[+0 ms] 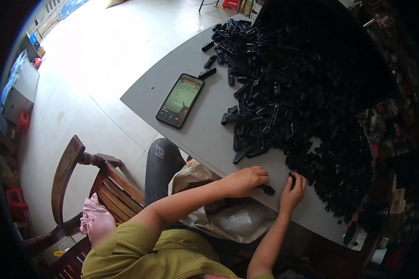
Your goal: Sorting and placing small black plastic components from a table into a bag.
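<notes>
My left hand (245,182) is closed at the front edge of the table, its fingers around an elongated black plastic piece (267,189) that sticks out to the right. A little to the right, my right hand (293,191) pinches a small black plastic piece (291,176) between thumb and fingers. The hands are apart, both low over the grey tabletop (209,107). Beyond them spreads a large heap of elongated black plastic pieces (260,116). Smaller black pieces (333,181) lie piled just right of my right hand. Their exact kind is too dark to make out.
A phone with a lit screen (180,100) lies on the table's left part. A crumpled tan sack (237,222) hangs over my lap below the edge. On the left stands a wooden chair (118,186) with a pink cloth (97,216). Cluttered shelves (398,130) line the right.
</notes>
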`<state>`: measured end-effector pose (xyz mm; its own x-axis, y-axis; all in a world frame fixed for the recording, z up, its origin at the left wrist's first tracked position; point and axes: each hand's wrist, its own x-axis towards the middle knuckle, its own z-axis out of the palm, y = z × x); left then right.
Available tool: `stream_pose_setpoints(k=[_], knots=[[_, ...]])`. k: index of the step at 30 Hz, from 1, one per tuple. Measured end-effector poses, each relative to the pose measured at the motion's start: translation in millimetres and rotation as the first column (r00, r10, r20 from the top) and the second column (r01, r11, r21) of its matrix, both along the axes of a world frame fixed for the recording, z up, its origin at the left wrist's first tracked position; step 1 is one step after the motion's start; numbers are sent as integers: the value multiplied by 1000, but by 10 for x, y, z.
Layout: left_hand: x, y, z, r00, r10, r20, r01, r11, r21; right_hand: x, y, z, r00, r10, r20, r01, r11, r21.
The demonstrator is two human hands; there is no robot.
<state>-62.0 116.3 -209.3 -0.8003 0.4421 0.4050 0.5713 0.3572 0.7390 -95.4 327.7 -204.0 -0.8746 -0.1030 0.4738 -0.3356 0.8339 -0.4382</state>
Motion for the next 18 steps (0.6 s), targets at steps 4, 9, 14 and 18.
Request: stream_pose_setpoints(k=[4, 9, 14, 18], knots=[[3, -3, 11, 1000, 6, -1, -6, 1000, -11, -1, 9, 4, 1000, 8, -12, -8, 1000, 5], [-1, -7, 7, 1000, 0, -5, 0, 1000, -5, -3, -4, 3, 1000, -4, -11, 4, 1000, -12], [-1, -12, 29, 1000, -3, -12, 3, 1000, -2, -9, 16, -3, 1000, -2, -11, 2, 1000, -18], [-7, -4, 14, 1000, 2, -27, -2, 1000, -4, -5, 0, 8, 1000, -3, 7, 3, 999, -38]])
